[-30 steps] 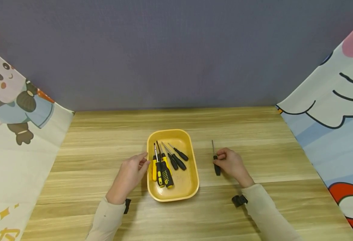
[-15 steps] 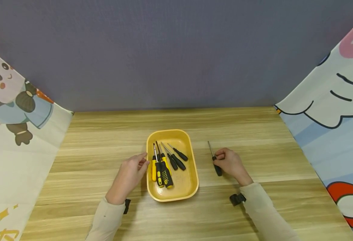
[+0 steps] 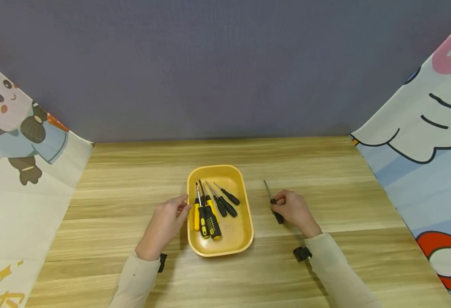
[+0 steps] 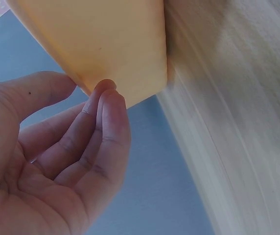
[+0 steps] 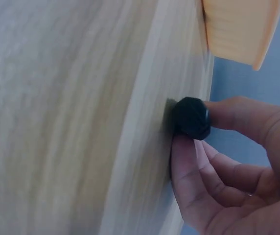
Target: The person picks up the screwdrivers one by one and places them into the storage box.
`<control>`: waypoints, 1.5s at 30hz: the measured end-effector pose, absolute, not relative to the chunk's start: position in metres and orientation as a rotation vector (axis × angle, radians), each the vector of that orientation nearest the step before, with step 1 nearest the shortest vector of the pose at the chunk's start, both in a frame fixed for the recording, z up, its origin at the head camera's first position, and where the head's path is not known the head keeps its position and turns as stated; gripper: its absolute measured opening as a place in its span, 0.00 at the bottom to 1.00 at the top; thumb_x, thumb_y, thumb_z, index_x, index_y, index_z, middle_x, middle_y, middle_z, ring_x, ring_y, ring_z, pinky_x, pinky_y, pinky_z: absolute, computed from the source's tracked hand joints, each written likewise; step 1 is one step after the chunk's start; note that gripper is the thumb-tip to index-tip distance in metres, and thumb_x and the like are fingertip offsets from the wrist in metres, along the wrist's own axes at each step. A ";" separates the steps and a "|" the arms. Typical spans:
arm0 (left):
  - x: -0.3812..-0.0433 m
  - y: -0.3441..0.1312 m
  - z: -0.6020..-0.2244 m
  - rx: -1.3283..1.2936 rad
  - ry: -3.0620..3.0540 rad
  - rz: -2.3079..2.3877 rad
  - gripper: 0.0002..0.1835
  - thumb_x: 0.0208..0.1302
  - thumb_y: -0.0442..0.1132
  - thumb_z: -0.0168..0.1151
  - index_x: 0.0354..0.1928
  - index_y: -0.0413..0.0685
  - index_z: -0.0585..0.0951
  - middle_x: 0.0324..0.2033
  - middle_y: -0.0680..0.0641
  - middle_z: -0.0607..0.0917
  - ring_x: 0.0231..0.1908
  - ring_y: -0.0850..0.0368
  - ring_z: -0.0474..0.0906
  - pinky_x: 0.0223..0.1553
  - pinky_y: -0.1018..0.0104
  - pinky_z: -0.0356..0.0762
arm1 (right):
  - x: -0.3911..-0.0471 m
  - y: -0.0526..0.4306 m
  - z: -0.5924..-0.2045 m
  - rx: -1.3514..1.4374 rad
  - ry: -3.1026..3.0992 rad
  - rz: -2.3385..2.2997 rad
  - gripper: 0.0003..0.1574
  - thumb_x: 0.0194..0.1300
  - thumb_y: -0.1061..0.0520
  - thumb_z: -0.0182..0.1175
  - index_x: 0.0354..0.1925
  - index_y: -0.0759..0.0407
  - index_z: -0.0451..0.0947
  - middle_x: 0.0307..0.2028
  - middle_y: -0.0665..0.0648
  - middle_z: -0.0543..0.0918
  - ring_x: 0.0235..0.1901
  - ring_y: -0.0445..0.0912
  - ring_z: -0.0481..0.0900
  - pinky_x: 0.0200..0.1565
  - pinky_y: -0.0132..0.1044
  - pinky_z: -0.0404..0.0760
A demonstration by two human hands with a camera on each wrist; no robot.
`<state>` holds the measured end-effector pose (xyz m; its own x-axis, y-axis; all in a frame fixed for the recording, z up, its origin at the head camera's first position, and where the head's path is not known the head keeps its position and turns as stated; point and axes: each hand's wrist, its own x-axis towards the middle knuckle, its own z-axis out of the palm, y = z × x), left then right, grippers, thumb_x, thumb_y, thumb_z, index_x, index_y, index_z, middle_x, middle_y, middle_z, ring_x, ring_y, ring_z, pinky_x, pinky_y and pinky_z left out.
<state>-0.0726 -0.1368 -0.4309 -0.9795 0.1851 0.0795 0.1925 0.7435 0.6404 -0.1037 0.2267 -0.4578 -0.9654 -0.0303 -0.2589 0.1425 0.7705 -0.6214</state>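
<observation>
A black-handled screwdriver (image 3: 277, 217) lies on or close over the table to the right of the tray, its thin metal shaft pointing away and slightly left. My right hand (image 3: 295, 209) pinches its handle between thumb and fingers; the handle's butt end (image 5: 192, 118) shows in the right wrist view. At the left side of a yellow plastic tray (image 3: 231, 239), my left hand (image 3: 165, 220) holds the rim with thumb and fingertips. Inside the tray lie several screwdrivers: larger black-and-yellow ones (image 3: 212, 224) at the left, smaller black-handled ones (image 3: 228, 207) to their right.
The wood-grain table (image 3: 133, 171) extends around the tray on all sides. A grey-blue panel (image 3: 225, 72) rises behind its back edge. Cartoon-printed sheets (image 3: 21, 128) stand along the left and right sides. A black wrist mount (image 3: 301, 253) sits at each cuff.
The screwdriver in my right hand has swung, its tip turning left toward the tray. My right hand has shifted slightly left. My left hand stays at the tray's rim.
</observation>
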 end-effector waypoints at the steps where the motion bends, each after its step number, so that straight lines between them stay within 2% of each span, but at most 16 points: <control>1: -0.073 -0.137 -0.431 -0.317 -2.925 -1.076 0.21 0.68 0.34 0.65 0.60 0.33 0.78 0.38 0.44 0.86 0.36 0.55 0.83 0.35 0.69 0.84 | -0.104 0.227 -0.458 0.086 2.706 -0.987 0.17 0.63 0.58 0.68 0.47 0.67 0.81 0.37 0.56 0.84 0.36 0.49 0.82 0.37 0.42 0.83; 7: -0.074 -0.136 -0.430 -0.324 -2.923 -1.064 0.21 0.68 0.34 0.65 0.60 0.33 0.79 0.38 0.44 0.86 0.35 0.55 0.83 0.34 0.69 0.84 | -0.104 0.235 -0.462 0.115 2.602 -1.148 0.18 0.64 0.58 0.68 0.49 0.67 0.81 0.37 0.56 0.86 0.36 0.47 0.83 0.37 0.39 0.82; 15: -0.074 -0.135 -0.431 -0.326 -2.925 -1.061 0.21 0.68 0.34 0.65 0.60 0.33 0.79 0.38 0.44 0.86 0.36 0.55 0.83 0.34 0.69 0.84 | -0.107 0.234 -0.454 0.083 2.281 -1.630 0.21 0.66 0.62 0.65 0.53 0.75 0.78 0.39 0.61 0.86 0.37 0.47 0.83 0.38 0.38 0.85; 19: -0.074 -0.136 -0.432 -0.321 -2.931 -1.060 0.21 0.68 0.34 0.65 0.60 0.33 0.79 0.38 0.44 0.86 0.36 0.55 0.83 0.34 0.69 0.84 | -0.111 0.225 -0.442 0.063 2.234 -1.669 0.21 0.67 0.60 0.66 0.53 0.73 0.78 0.41 0.62 0.85 0.40 0.49 0.84 0.41 0.39 0.86; 26: -0.073 -0.137 -0.433 -0.344 -2.911 -1.037 0.20 0.68 0.33 0.65 0.59 0.32 0.79 0.37 0.43 0.86 0.35 0.55 0.82 0.33 0.69 0.83 | -0.125 0.192 -0.417 0.012 2.272 -1.603 0.23 0.65 0.54 0.69 0.54 0.65 0.80 0.44 0.61 0.84 0.41 0.51 0.83 0.46 0.46 0.85; 34: -0.074 -0.137 -0.433 -0.352 -2.901 -1.048 0.20 0.68 0.33 0.65 0.59 0.32 0.79 0.37 0.43 0.86 0.35 0.55 0.83 0.32 0.70 0.83 | -0.140 0.142 -0.396 -0.089 2.252 -1.635 0.19 0.63 0.59 0.70 0.52 0.64 0.81 0.43 0.59 0.85 0.40 0.51 0.83 0.45 0.49 0.86; 40: -0.074 -0.136 -0.433 -0.356 -2.900 -1.046 0.20 0.67 0.33 0.66 0.59 0.32 0.79 0.37 0.43 0.86 0.34 0.56 0.83 0.31 0.72 0.83 | -0.146 0.106 -0.396 -0.139 2.259 -1.538 0.16 0.61 0.59 0.71 0.47 0.63 0.82 0.38 0.57 0.85 0.32 0.49 0.84 0.44 0.54 0.85; 45: -0.075 -0.138 -0.433 -0.369 -2.888 -1.045 0.20 0.67 0.33 0.66 0.59 0.31 0.79 0.36 0.43 0.86 0.33 0.56 0.82 0.31 0.71 0.83 | -0.149 0.082 -0.397 -0.174 2.234 -1.503 0.15 0.61 0.58 0.71 0.45 0.63 0.83 0.37 0.56 0.85 0.32 0.49 0.84 0.42 0.51 0.86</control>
